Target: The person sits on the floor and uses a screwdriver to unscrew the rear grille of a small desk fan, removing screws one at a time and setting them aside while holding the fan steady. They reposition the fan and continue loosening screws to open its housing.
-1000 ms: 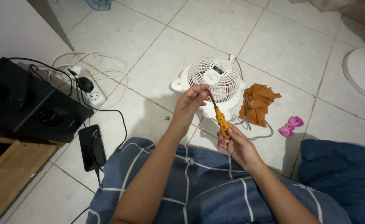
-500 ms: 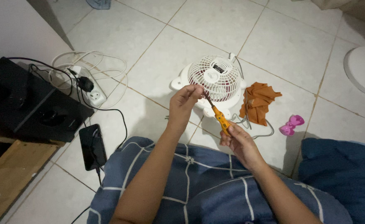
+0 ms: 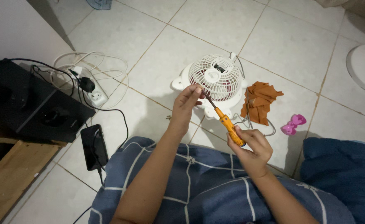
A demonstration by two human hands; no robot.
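Observation:
A small white fan (image 3: pixel 217 76) lies face up on the tiled floor, its round grille toward me. My right hand (image 3: pixel 251 145) grips the orange handle of a screwdriver (image 3: pixel 228 124), whose dark shaft slants up and left to the grille's lower left edge. My left hand (image 3: pixel 186 101) rests its fingertips on the shaft near the tip, against the fan's rim. The tip itself is hidden by my fingers.
An orange cloth (image 3: pixel 259 101) and a pink bow-shaped object (image 3: pixel 293 123) lie right of the fan. A power strip (image 3: pixel 92 89) with white cables, a black box (image 3: pixel 33 103) and a black phone (image 3: pixel 94 146) sit at the left. A blue checked blanket (image 3: pixel 199 186) covers my lap.
Both hands have shifted slightly; the screwdriver has tilted more to the left, and its tip stays at the grille's lower left edge.

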